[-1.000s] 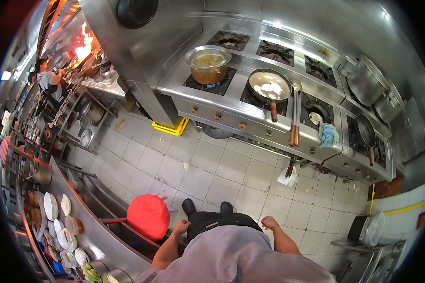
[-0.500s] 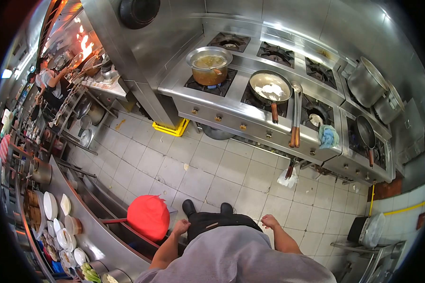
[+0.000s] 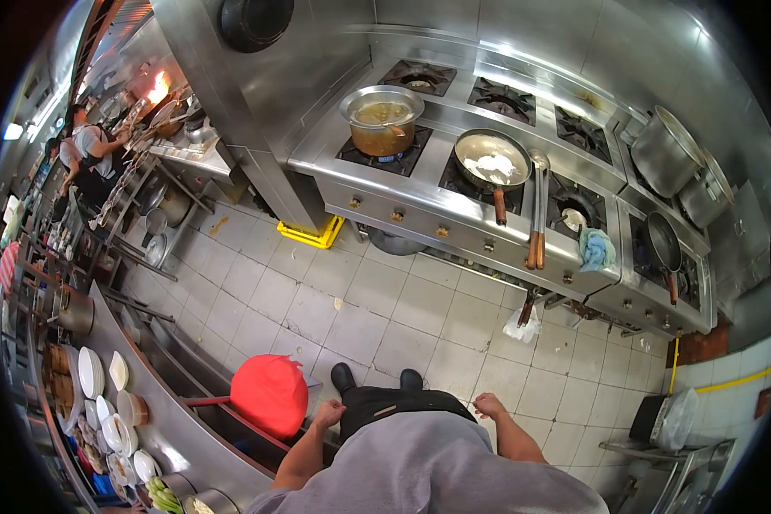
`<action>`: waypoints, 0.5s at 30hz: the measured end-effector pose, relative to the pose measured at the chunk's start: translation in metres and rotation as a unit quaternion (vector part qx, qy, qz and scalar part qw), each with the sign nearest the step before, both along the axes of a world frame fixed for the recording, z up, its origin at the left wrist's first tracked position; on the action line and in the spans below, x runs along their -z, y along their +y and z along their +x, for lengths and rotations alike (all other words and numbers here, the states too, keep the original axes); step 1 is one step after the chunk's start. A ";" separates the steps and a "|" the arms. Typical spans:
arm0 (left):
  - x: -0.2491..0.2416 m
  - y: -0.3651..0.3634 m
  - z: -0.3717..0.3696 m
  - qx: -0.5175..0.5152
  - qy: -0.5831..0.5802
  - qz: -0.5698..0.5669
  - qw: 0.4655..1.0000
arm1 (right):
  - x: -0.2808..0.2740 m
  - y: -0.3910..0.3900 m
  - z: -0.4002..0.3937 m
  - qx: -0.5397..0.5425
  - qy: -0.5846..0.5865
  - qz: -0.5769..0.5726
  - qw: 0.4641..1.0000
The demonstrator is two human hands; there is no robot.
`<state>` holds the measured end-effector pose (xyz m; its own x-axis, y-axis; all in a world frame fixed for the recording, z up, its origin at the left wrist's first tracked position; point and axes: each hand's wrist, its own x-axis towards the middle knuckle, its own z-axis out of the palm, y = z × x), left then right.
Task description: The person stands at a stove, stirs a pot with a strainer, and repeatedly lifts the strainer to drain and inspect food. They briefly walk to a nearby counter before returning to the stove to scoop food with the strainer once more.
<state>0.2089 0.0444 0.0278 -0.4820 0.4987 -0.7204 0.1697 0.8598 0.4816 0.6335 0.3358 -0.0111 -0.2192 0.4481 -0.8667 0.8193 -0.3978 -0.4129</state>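
Observation:
My left hand (image 3: 329,413) hangs beside my left hip, near a red bag (image 3: 270,396); its fingers look curled and what they hold, if anything, is too small to tell. On the other side, my right hand (image 3: 489,405) is loosely curled by my right hip, over the floor tiles. Neither hand touches the stove (image 3: 454,224). On it stand a pot of brownish liquid (image 3: 382,120), a pan with white contents (image 3: 492,159), long-handled ladles (image 3: 536,210), a blue cloth (image 3: 596,249) and an empty dark pan (image 3: 662,240).
Large metal pots (image 3: 666,150) stand at the back right. A steel counter (image 3: 176,411) with white plates (image 3: 92,373) runs along the left. A yellow tray (image 3: 310,235) surrounds the pillar base. Two people (image 3: 94,146) work far left near a flame.
The flame at the far left has become smaller, and the people there have shifted slightly. My hands have hardly moved.

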 end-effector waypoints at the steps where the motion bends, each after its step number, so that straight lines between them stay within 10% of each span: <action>1: 0.000 0.000 0.000 -0.002 -0.003 0.002 1.000 | 0.000 0.000 -0.001 -0.001 -0.001 0.000 1.000; 15: -0.009 0.008 0.003 -0.003 -0.001 0.002 1.000 | -0.005 0.001 -0.001 0.027 -0.004 0.016 1.000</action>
